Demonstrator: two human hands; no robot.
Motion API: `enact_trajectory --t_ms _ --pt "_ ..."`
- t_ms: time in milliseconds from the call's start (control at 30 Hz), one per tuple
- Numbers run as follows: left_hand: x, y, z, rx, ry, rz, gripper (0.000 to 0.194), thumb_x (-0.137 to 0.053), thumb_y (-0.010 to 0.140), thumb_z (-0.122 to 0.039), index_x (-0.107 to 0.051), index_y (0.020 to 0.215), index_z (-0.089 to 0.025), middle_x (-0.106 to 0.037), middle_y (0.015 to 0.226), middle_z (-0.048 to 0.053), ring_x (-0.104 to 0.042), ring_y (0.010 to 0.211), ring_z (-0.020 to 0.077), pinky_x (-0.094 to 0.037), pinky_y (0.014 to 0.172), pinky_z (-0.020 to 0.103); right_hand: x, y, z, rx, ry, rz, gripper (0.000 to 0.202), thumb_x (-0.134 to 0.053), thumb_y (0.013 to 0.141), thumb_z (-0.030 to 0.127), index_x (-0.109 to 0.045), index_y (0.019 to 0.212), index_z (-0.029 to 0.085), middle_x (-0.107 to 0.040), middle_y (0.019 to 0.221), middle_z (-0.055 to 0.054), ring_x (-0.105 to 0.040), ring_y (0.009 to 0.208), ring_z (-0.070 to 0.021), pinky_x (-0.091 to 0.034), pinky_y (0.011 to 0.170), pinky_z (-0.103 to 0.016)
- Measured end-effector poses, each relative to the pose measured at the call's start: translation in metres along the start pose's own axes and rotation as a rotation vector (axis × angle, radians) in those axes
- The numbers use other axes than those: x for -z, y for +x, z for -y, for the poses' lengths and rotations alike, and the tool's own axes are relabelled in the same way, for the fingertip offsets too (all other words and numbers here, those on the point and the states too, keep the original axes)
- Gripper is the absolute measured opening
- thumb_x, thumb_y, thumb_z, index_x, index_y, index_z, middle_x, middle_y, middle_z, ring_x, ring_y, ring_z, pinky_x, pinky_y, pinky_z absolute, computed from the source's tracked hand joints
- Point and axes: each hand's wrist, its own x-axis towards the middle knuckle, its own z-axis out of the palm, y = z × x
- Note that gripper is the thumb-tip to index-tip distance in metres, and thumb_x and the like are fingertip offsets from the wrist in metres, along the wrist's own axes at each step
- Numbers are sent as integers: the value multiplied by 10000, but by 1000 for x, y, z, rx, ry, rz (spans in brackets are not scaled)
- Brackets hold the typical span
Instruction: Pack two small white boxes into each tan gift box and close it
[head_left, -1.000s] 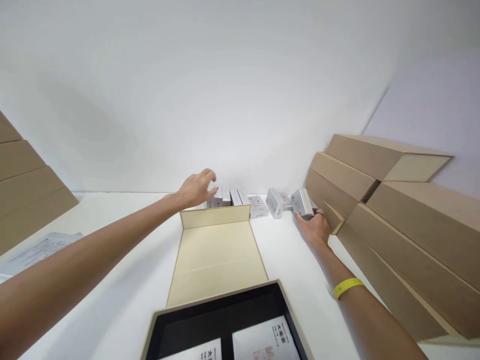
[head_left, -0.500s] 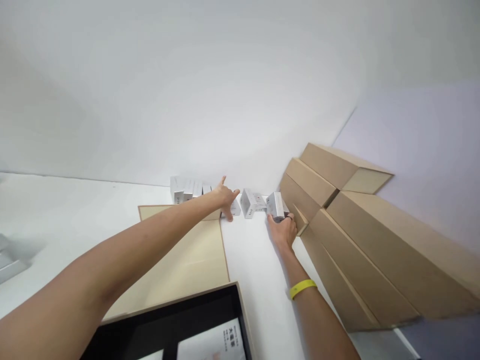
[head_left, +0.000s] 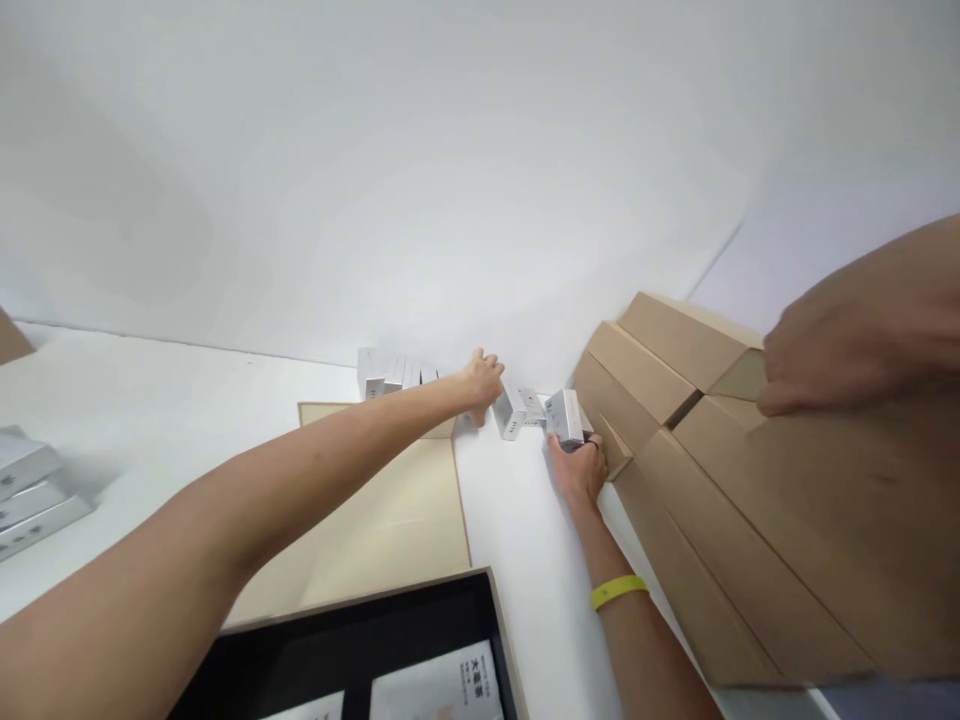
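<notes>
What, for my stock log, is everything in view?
Gripped box: one, silver-white, right hand
Small boxes: several, silver-white, along wall
Stacked boxes: at least three, silver-white, left
Open box: one, black inside, cream lid, front
Packs: two, silver-white, inside it
Cartons: at least six, brown, right
Table, wall: one each, white
Another person's hand: one, right
Wristband: one, yellow, right wrist
Ring: one, dark, right hand
Left hand, right hand: one each, centre
</notes>
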Motion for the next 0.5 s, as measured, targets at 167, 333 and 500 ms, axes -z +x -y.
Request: enact_trajectory --t_ms 167,333,500 --pt "-5 -8 6 -2 -56 -22 791 -841 554 -587 -721 1253 -237 -567 1455 194 -304 1437 521 -103 1207 614 1 -2 0 9 -1 -6 447 -682 945 517 -626 1226 174 -648 1233 -94 -628 1139 -248 -518 1020 -496" --pt "-8 -19 5 -10 -142 -74 1191 -778 621 -649 -272 1599 -197 -244 1696 195 -214 1533 443 -99 1246 596 -5 1 -4 16 13 -40 450 -686 943 512 -622 1232 172 -640 1248 -96 -622 1153 -253 -517 1020 -499" --pt "-6 -14 -11 -42 -186 -90 991 -730 690 -743 -421 1474 -222 -490 1544 168 -373 1455 377 -112 1245 602 -14 4 -9 14 33 -62 450 -682 946 515 -621 1233 174 -641 1241 -91 -626 1140 -251 -518 1017 -503"
